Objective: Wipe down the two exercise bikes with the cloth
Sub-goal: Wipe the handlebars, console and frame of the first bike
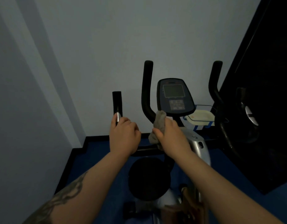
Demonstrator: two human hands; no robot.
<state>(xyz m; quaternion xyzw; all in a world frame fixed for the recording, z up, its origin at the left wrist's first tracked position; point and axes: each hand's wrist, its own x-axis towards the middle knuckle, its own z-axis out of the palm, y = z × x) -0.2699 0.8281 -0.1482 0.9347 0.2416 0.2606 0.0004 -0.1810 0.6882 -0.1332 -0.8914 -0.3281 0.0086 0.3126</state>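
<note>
Left of the bike's console (pixel 176 97), the left hand (pixel 123 136) grips the side handlebar (pixel 117 105). Just below the console's lower left corner, the right hand (pixel 170 136) clutches the grey cloth (pixel 159 122) against the inner handlebar (pixel 146 92). A cream tray (pixel 200 118) sits right of the console.

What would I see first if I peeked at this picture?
Two bare arms reach out over an exercise bike. The right hand grips a grey cloth against the inner handlebar, just below the dark console in the middle. The left hand holds the outer handlebar to the left.
</note>
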